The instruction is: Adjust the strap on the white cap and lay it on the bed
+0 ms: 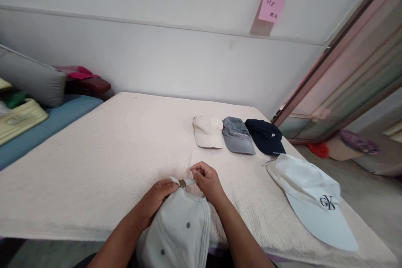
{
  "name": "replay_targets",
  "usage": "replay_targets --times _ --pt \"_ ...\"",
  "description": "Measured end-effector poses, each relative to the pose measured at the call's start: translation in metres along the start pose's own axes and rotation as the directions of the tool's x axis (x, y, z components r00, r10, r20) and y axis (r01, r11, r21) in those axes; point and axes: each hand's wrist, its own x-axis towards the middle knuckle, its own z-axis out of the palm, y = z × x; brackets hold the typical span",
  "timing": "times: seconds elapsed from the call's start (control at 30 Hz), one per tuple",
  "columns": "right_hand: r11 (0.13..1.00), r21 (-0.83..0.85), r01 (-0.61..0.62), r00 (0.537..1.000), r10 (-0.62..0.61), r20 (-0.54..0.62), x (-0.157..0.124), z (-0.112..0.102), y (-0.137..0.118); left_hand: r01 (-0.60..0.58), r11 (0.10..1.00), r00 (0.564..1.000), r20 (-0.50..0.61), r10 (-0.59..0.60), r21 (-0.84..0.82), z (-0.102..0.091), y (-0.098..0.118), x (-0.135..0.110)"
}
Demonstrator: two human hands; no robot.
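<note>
A pale grey cap (179,230) lay nearest the camera, crown up at the near edge of the cream quilted table cover (94,167), its back opening turned away from the wearer and its white strap (184,182) stretched across that gap with a small brass buckle (182,183) at its middle. The left hand (157,199) rested on the cap's left rear panel, thumb and forefinger closed on the strap just left of the buckle, the other fingers curled against the cloth. The right hand (205,182) sat at the cap's right rear corner, its fingertips pinched narrow on the strap's other end, just right of the buckle, knuckles raised. Both forearms ran back toward the camera on either side of the cap. Right of the grey cap, near the cover's right edge, a white cap with a dark monogram (314,201) lay with its peak pointing toward the near right corner. Beyond the grey cap and a little to its right, three more caps sat in a close row, brims toward the camera: a cream cap (207,130), a grey denim cap (237,135) touching it, and a navy cap (265,136) overlapping that one's edge. High on the wall behind the row hung a pink note (271,7). Far left of the grey cap, well apart from it, a grey cushion (31,77) leaned on a blue surface
</note>
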Motion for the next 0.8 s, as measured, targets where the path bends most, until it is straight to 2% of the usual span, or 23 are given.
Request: replay_targets --times 0.1,0.23,0.37,0.47,0.53,0.67,0.8 --pt "0.99 -0.136 0.043 0.996 -0.054 -0.076 0.0 0.0 0.001 -0.036 0.999 0.999 -0.027 0.036 0.001 0.0 0.0 0.002" --pt "0.935 -0.291 0.201 0.955 -0.253 -0.152 -0.003 0.0 -0.006 -0.084 0.996 0.991 -0.103 0.085 0.019 0.0 -0.001 0.008" --pt "0.884 -0.315 0.345 0.929 -0.369 -0.02 -0.009 0.004 -0.017 -0.158 0.983 0.968 -0.18 0.172 0.089 0.004 -0.003 0.014" --pt "0.856 -0.326 0.402 0.915 -0.379 0.134 -0.014 0.01 -0.02 -0.18 0.97 0.963 -0.169 0.208 0.164 0.008 -0.005 0.016" --pt "0.843 -0.336 0.42 0.907 -0.373 0.198 -0.015 0.013 -0.018 -0.206 0.949 0.954 -0.167 0.249 0.239 0.01 -0.005 0.017" --pt "0.825 -0.387 0.412 0.911 -0.375 0.172 -0.014 0.018 -0.013 -0.258 0.89 0.926 -0.168 0.339 0.375 0.011 -0.007 0.018" --pt "0.795 -0.429 0.43 0.902 -0.404 0.154 -0.013 0.02 -0.011 -0.274 0.861 0.916 -0.158 0.37 0.428 0.011 -0.009 0.02"
